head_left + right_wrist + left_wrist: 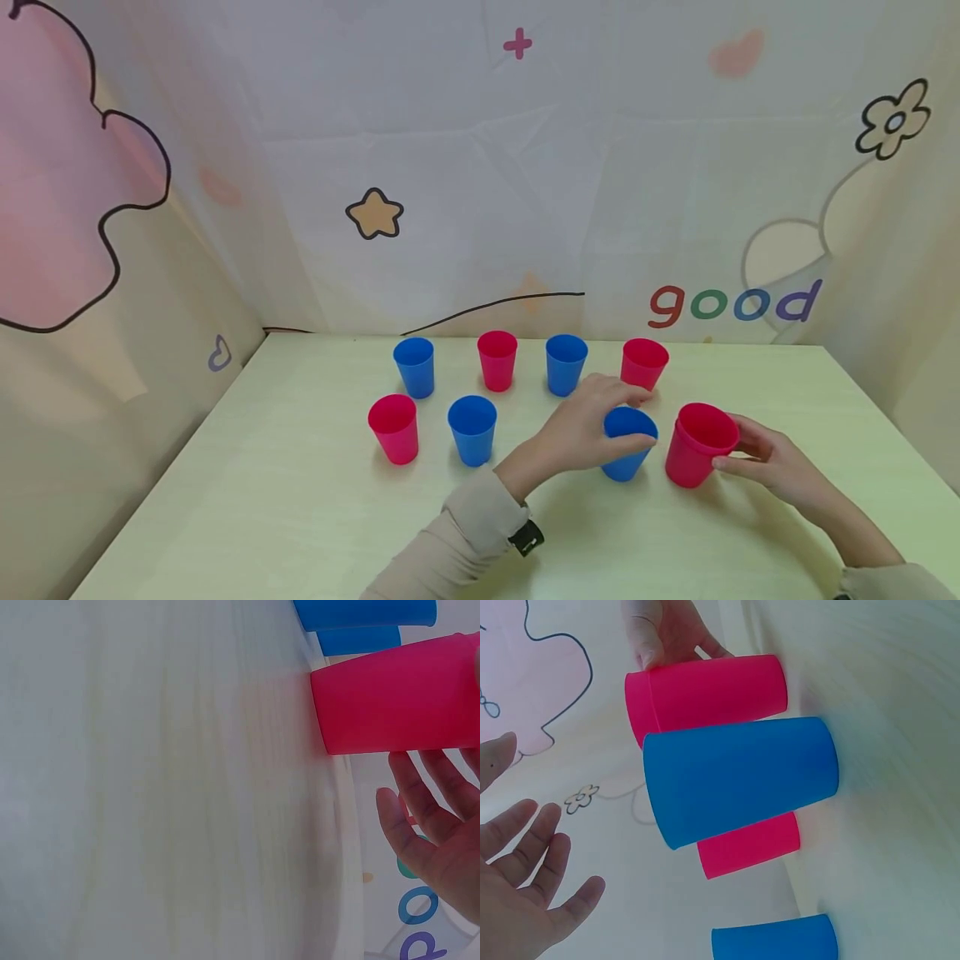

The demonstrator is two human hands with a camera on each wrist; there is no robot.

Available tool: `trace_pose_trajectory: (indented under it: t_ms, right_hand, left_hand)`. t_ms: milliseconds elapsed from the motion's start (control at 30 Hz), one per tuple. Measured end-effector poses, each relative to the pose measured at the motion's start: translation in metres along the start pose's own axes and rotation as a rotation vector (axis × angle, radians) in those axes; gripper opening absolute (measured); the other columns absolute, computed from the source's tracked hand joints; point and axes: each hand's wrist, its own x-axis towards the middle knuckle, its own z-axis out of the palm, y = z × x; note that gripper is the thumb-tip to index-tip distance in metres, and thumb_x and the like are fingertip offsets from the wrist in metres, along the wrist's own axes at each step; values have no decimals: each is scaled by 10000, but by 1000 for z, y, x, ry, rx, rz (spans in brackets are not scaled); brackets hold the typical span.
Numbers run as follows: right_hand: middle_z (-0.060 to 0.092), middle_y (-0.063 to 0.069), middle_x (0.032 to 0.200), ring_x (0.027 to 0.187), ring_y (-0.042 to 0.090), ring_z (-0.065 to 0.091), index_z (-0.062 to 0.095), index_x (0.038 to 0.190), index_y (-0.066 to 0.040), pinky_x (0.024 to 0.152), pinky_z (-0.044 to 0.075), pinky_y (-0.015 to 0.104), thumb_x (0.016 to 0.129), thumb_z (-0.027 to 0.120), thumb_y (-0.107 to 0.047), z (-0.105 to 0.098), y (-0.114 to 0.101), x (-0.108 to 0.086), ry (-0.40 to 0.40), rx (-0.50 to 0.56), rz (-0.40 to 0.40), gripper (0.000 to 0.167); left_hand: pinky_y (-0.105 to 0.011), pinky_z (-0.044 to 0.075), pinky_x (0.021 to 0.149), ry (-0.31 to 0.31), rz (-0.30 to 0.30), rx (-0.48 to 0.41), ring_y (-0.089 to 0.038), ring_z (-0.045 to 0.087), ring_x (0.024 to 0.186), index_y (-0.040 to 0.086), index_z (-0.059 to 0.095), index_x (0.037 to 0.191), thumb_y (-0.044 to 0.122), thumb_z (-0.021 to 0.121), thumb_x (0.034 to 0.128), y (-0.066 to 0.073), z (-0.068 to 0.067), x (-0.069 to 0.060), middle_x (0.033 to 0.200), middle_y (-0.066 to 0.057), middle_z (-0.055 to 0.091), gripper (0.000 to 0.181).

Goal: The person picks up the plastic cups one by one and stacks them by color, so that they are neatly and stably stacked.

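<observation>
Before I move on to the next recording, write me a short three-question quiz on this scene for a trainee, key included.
1. What is the right grip touching?
A) a cup in the back row
B) the nested red cups
C) nothing
2. True or false: the left grip holds no cup.
3. In the head view, which colours make up the back row, from left to right?

Key:
1. B
2. True; the left wrist view shows its fingers apart from the nearest blue cup.
3. Blue, red, blue, red.
</observation>
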Motion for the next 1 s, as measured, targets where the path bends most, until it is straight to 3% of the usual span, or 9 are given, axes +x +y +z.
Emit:
trace_pose_trajectory:
  t_ms: [300, 1000]
  right_hand:
    - [503, -227, 1065, 923, -25, 529, 301, 1336, 88, 741, 505, 271, 844, 645, -152, -1, 1, 0, 6, -18, 26, 647]
    - [505, -254, 1042, 911, -29, 531, 311, 1330, 87, 731, 507, 274, 848, 639, -147, 0, 0, 0, 7, -27, 15, 628]
  left_hand:
    - [-176, 403, 840, 50, 17, -17, -70, 426, 1119, 145, 530, 1244, 318, 666, 824, -8, -7, -13, 1128, 30, 579, 474]
    - [-193, 423, 831, 76, 71, -49, -109, 451, 1097, 107, 537, 1235, 265, 692, 808, -13, -23, -39, 1111, -19, 581, 481]
